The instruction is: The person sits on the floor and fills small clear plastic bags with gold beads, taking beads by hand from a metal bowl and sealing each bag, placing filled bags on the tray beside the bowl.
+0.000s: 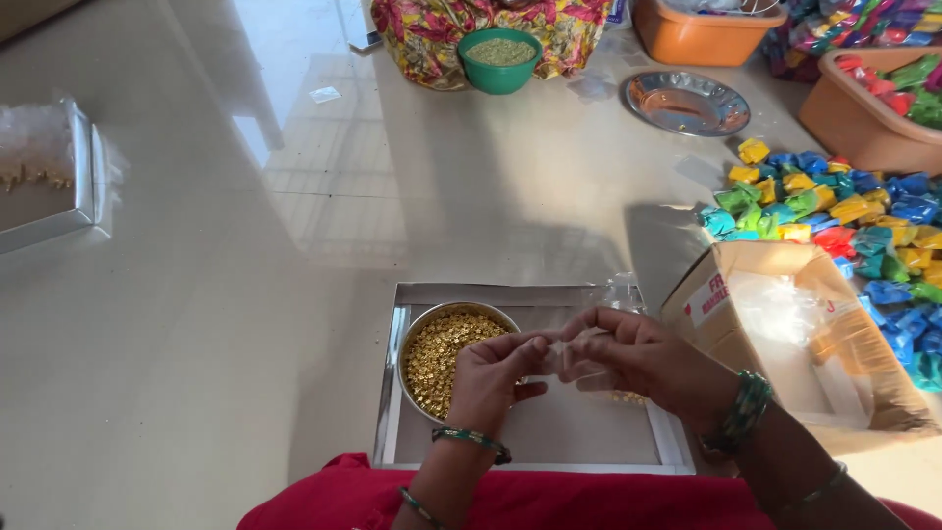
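Note:
My left hand (494, 378) and my right hand (643, 358) meet over a flat silver tray (417, 294) on the floor in front of me. Both pinch a small clear plastic pouch (569, 355) between the fingertips. A round steel bowl (422, 329) full of small golden beads (440, 353) stands in the tray's left half, right beside my left hand. A few golden beads (628, 398) lie in the tray under my right hand. Green bangles circle both wrists.
An open cardboard box (795, 334) lined with clear plastic stands at the right. Beyond it lies a heap of coloured packets (844, 211). Farther back are a metal plate (687, 103), a green bowl (499, 61) of grains, orange tubs (702, 34) and, far left, another silver tray (49, 182).

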